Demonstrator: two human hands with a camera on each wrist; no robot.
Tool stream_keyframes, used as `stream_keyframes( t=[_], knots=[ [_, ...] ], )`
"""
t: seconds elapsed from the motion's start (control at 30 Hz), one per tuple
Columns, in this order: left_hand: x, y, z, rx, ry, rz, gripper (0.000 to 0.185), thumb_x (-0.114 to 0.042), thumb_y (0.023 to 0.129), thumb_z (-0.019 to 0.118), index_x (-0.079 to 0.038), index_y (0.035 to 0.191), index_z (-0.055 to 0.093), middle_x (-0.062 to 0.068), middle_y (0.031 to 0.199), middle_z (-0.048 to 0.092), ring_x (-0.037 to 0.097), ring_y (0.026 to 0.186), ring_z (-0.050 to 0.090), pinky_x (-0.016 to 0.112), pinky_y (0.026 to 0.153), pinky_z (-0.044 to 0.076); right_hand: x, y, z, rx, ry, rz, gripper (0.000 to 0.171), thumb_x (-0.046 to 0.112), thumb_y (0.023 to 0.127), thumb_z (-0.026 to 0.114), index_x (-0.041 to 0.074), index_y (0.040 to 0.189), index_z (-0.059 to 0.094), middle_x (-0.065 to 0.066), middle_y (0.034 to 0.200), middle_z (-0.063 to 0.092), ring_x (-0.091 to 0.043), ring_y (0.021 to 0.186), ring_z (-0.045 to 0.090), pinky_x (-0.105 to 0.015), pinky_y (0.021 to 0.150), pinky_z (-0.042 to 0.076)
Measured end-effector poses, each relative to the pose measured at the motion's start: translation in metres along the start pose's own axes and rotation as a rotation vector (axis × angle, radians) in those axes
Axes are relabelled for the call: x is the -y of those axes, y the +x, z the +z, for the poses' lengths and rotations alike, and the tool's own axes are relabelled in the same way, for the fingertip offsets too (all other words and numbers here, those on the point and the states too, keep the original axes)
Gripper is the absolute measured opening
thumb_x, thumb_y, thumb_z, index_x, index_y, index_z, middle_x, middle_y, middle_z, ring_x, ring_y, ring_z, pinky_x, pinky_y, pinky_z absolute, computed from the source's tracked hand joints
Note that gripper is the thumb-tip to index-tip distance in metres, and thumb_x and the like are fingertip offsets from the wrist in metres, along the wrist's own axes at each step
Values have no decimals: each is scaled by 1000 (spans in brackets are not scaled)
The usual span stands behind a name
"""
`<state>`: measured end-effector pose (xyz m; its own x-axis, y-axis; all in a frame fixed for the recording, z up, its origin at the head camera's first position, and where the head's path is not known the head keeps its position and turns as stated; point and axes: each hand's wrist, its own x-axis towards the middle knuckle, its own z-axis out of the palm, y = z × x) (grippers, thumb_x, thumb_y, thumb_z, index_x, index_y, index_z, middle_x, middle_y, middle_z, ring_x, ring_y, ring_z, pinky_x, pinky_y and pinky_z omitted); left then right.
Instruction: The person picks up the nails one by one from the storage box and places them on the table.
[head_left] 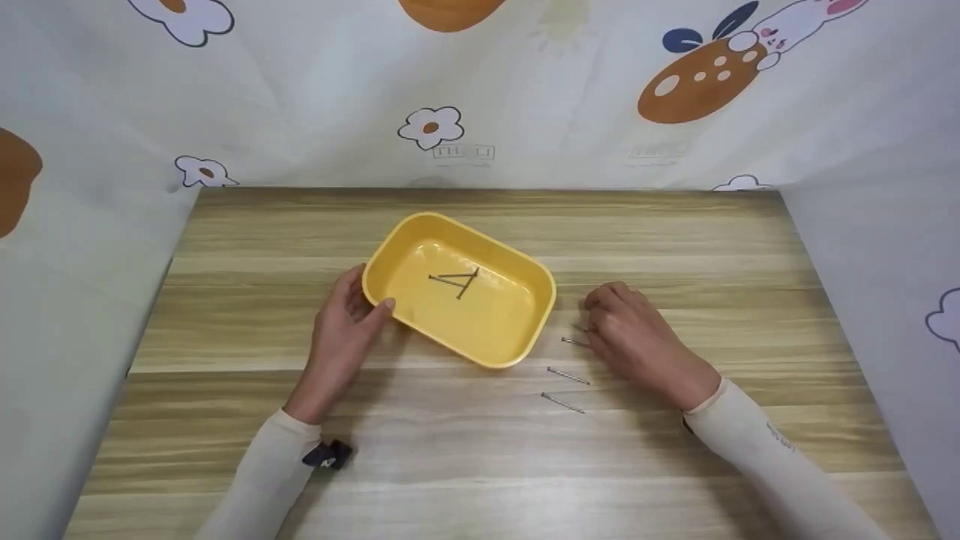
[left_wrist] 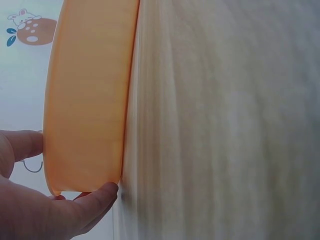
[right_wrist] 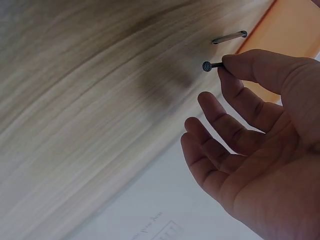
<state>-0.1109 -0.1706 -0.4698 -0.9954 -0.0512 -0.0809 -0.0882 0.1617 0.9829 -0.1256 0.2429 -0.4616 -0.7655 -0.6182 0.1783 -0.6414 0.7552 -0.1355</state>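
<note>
A yellow rectangular tray (head_left: 495, 330) stands at an angle on the table, with three nails (head_left: 452, 284) lying crossed inside it. My left hand (head_left: 345, 337) holds the tray at its left corner, thumb at the rim and fingers along the outside. In the left wrist view the tray's side wall (left_wrist: 87, 100) fills the space beside the thumb. To the right of the tray, my right hand (head_left: 637, 337) pinches a nail (right_wrist: 216, 65) between thumb and index finger, its head sticking out. Another nail (right_wrist: 230, 37) lies on the table close by.
Two more nails, one (head_left: 568, 376) above the other (head_left: 562, 403), lie on the wood-grain table (head_left: 465, 465) in front of the tray's right end. A patterned white sheet (head_left: 315, 97) rises behind the table and along both sides.
</note>
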Motion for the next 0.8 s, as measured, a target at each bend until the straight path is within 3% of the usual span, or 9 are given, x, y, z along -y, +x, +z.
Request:
stream_keyframes(
  t=[0.13, 0.37, 0.8],
  knots=[
    [1, 0, 0, -2, 22, -7, 69, -15, 108, 72, -1, 167, 38, 17, 165, 50, 32, 152, 51, 46, 124, 46, -1, 0, 2, -2, 9, 4, 8, 7, 100, 79, 2, 97, 84, -18, 120, 72, -40, 115, 62, -54, 91, 56],
    [2, 0, -1, 4, -1, 30, 68, -13, 108, 72, -3, 166, 40, 15, 163, 53, 29, 150, 53, 45, 124, 45, -4, -1, 4, -33, 2, -15, 16, -1, 95, 75, 2, 79, 74, -17, 117, 71, -39, 111, 62, -54, 88, 56],
    [2, 0, 0, -5, -9, 28, 67, -12, 107, 72, -2, 166, 41, 16, 162, 54, 30, 149, 54, 44, 124, 46, -6, -2, 4, -74, 63, -4, 8, -1, 95, 78, 0, 87, 78, -18, 116, 72, -39, 110, 64, -54, 92, 57]
  ],
)
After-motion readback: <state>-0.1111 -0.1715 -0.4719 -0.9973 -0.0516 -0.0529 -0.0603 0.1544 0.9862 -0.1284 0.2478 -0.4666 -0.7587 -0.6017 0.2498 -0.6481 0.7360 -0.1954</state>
